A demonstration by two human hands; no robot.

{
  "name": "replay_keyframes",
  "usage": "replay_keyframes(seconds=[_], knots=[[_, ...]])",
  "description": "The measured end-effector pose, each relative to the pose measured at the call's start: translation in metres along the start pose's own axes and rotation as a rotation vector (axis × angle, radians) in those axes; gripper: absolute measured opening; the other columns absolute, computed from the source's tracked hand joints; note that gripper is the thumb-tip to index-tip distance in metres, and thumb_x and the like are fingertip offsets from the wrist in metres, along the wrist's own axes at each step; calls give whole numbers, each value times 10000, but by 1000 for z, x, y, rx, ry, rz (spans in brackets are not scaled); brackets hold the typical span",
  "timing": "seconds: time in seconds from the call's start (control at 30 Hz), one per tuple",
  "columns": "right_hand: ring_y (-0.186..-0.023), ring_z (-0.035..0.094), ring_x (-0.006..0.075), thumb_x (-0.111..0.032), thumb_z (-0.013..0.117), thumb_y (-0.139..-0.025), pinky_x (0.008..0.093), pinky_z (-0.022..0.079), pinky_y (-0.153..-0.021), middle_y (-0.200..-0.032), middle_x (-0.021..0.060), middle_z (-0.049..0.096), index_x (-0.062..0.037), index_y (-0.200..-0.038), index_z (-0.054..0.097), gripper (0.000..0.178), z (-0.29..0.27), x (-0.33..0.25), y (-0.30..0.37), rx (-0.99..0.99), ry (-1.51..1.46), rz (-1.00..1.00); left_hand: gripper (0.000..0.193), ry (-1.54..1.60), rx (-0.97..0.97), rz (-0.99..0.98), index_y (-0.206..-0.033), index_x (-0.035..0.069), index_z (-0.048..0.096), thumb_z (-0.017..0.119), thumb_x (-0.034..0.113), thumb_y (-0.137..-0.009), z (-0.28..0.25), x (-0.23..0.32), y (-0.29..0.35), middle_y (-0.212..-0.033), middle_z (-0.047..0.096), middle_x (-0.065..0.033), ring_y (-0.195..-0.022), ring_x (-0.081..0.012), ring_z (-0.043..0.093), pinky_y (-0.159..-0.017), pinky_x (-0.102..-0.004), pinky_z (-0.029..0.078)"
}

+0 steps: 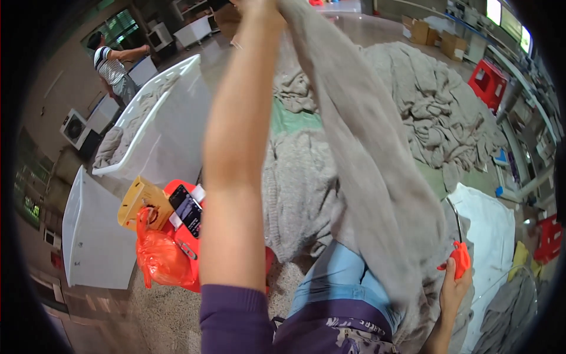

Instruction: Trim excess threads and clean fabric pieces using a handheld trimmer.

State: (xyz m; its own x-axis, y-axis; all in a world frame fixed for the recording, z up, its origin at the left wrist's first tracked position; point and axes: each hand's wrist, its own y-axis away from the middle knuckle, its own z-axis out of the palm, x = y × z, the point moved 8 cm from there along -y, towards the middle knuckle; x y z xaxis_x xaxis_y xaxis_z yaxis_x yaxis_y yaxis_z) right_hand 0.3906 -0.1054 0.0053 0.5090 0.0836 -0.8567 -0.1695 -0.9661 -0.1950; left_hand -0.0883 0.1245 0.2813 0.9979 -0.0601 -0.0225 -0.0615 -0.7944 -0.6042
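- The left hand (258,5) is at the upper edge of the frame, mostly cut off, with the arm (234,141) stretched up through the middle; its fingers do not show, so I cannot tell how they grip, though the grey knit cloth (368,135) rises to the same edge just beside it
- The right hand (454,290), lower right of the frame, is closed around the red handles of the scissors (460,259); the thin metal end points up, near the cloth but apart from its edge
- The cloth runs from the upper middle of the frame down to the lower right, over the lap (339,274); it looks pulled long and slightly blurred
- The step in hand seems to be lifting and spreading one knit piece for checking or trimming; this is a judgement
- The next move probably calls for steadying the cloth, finding any loose thread, and bringing the blades in without nicking the knit
- A heap of similar knits (442,100) lies upper right; a white bin (171,133) stands upper left; a phone (186,211) and red bag (168,259) sit left of the arm
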Motion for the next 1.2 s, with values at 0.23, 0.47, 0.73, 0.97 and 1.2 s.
replay_keyframes(seconds=[0.23, 0.47, 0.73, 0.97, 1.2], knots=[[-736, 549, 122, -164, 579, -937, 265, 474, -671, -870, 53, 572, 35, -1188, 544, 323, 20, 3, -3, -40, -127, -37, 227, 1278, 990, 55, -875, 30, 619, 433, 159, -852, -192, -92, 27, -846, 634, -139, -773, -237, 612, -704, -360, 519], [-637, 555, 124, -150, 608, -901, 264, 440, -588, -708, 59, 589, 7, -984, 567, 182, 20, 13, -3, 4, -106, -40, 268, 1270, 770, -366, -1127, -34, 543, 450, 152, -958, -77, 1, 252, -1084, 612, -118, -1031, -209, 594, -921, -336, 462], [-600, 550, 133, -176, 609, -900, 272, 440, -575, -675, 65, 584, -6, -954, 565, 184, 18, 27, 0, -2, -46, -3, 246, 372, -725, -703, -1046, -12, 567, 540, 151, -863, 119, 122, 574, -968, 610, -231, -907, -391, 597, -788, -435, 470], [-904, 596, 285, -188, 635, -875, 339, 460, -786, -1063, 174, 614, -3, -1097, 621, 289, 2, 31, -1, 62, 221, -103, 245, 303, -415, -647, -1044, 15, 640, 612, 193, -879, 119, 57, 473, -950, 661, -211, -875, -349, 645, -759, -414, 504], [-699, 625, 390, -291, 636, -865, 426, 490, -625, -721, 173, 644, -155, -1248, 540, 417, -92, 75, 22, 379, 511, 165, 871, -215, -78, -470, -1475, 365, 242, 698, 527, -751, 192, 17, 402, -1556, 112, -182, -1393, -454, 164, -908, -766, 266]])
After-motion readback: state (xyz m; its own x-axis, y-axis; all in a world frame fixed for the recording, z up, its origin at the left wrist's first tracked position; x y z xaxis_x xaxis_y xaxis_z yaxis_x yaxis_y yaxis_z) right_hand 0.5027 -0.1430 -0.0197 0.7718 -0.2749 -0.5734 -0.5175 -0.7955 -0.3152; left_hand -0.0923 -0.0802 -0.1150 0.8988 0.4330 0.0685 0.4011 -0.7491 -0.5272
